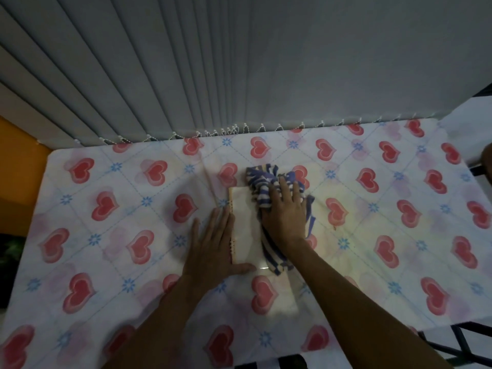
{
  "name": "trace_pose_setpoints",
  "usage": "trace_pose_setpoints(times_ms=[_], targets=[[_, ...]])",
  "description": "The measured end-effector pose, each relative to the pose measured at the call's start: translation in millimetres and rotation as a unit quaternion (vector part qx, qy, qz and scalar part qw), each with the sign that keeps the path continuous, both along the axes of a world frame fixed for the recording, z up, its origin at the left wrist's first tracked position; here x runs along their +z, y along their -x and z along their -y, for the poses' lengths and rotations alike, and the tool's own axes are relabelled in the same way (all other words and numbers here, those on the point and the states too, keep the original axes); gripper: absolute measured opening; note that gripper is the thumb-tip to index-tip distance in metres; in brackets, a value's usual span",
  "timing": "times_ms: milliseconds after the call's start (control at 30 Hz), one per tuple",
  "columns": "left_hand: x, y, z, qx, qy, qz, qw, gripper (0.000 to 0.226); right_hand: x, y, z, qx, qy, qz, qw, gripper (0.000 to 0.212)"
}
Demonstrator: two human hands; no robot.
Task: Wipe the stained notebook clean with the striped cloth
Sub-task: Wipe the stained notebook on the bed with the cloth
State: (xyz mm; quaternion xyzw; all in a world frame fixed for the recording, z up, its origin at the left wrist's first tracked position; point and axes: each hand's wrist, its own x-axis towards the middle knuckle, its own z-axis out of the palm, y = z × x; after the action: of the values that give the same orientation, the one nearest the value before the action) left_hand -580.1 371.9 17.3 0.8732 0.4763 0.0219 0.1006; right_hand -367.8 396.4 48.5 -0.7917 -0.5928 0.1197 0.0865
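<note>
Tablecloth lies open all round; blinds wall off the far edge.

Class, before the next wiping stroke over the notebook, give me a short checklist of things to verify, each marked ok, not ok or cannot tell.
1. Notebook lies flat on the heart-print tablecloth: ok.
2. Left hand steadies its bound edge and near corner: ok.
3. Right hand presses the striped cloth onto the cover: ok.
4. Cloth covers the stain: cannot tell, no stain visible.
5. Exposed cover looks clean: ok.
6. Room to sweep around the notebook: ok.
</note>
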Motion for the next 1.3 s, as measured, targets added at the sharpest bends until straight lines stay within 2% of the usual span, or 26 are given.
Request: trace_pose_setpoints(times_ms=[133,267,433,567,767,1000,1067,1200,1300], targets=[[-0.5,-1.8,1.5,0.008,-0.019,-0.003,1.000,0.133,4.7,22.8,34.6,0.069,-0.001,-0.020,0.997,0.063],[-6.8,1.1,2.5,-0.028,-0.041,-0.005,0.999,0.113,3.9,45.2,90.6,0.132,-0.011,-0.023,0.991,0.066],[-9.7,2.2,0.5,-0.021,-0.019,-0.019,0.999,0.125,4.0,28.0,99.0,0.160,0.013,-0.035,0.986,0.069],[-10.0,0.8,0.3,-0.003,-0.029,-0.010,1.000,0.136,0.5,3.1,57.9,0.111,0.019,-0.003,0.994,0.063],[-8.3,0.1,1.0,-0.004,-0.033,-0.023,0.999,0.138,0.5,11.1,9.9,0.073,0.011,0.001,0.997,0.064],[-13.6,2.6,0.3,-0.018,-0.023,-0.011,1.000,0.131,0.7,8.5,91.9,0.228,-0.004,-0.009,0.974,0.066],[-11.8,2.3,0.2,-0.011,-0.022,-0.017,1.000,0.135,-1.0,-10.5,89.9,0.206,-0.010,-0.008,0.978,0.063],[-6.1,0.5,0.1,-0.007,-0.018,-0.021,1.000,0.138,4.3,-30.5,37.4,0.069,0.004,-0.002,0.998,0.064],[-5.3,0.5,0.0,-0.008,-0.016,-0.019,1.000,0.139,4.6,-20.9,1.5,0.043,0.025,0.016,0.999,0.063]])
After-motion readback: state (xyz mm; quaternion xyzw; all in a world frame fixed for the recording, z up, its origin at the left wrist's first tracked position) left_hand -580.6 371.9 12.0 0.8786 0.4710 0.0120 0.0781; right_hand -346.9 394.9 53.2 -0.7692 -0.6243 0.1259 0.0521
